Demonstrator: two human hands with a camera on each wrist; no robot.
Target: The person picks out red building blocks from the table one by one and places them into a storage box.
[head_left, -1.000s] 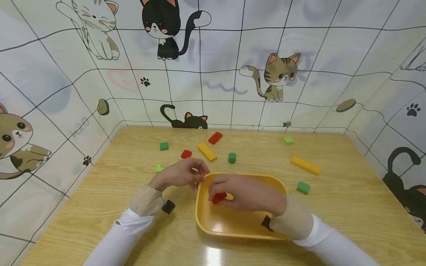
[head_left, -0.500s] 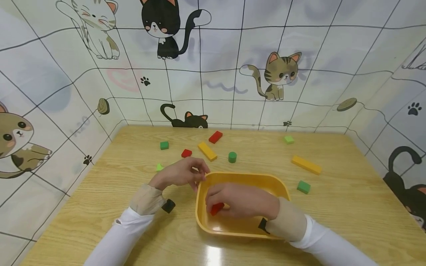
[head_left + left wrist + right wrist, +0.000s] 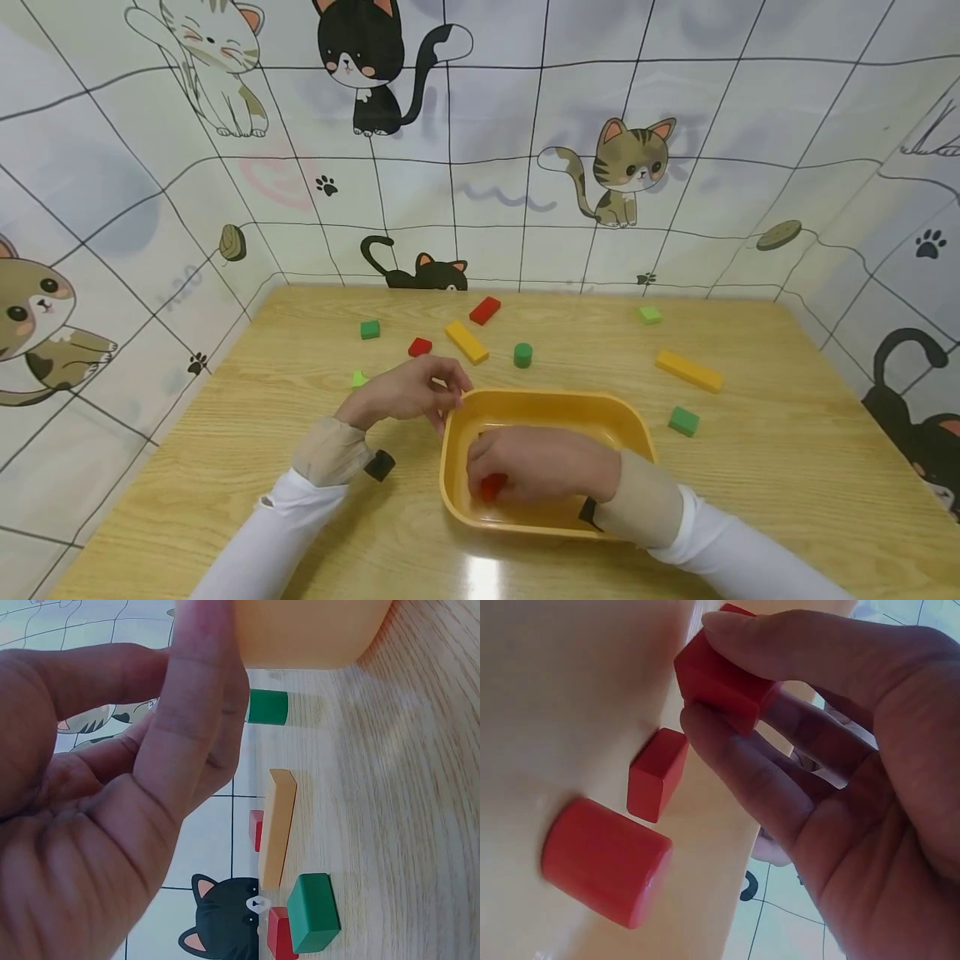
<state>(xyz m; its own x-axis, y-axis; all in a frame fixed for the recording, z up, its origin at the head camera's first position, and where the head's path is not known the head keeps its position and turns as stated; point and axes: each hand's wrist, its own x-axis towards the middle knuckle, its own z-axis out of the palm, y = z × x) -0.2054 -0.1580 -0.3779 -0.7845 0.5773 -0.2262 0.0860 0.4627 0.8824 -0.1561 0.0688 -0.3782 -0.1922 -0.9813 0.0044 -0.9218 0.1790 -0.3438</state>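
A yellow plastic bin stands on the table before me. Its far-left corner is held by my left hand, fingers at the rim; the left wrist view shows a finger against the bin's outer wall. Inside the bin, my right hand pinches a red block between thumb and fingers, low over the floor. Whether this block touches the floor is hard to tell. Beside it in the right wrist view lie a red cylinder and a smaller red block, mostly hidden by my hand in the head view.
Beyond the bin lie a green cylinder, a yellow block, red blocks and a green block. To the right are a long yellow block, a green block and a light green one. Cat-patterned cloth walls surround the table.
My right hand has gone lower into the bin and slightly toward me, carrying the red block. The left hand stays at the rim.
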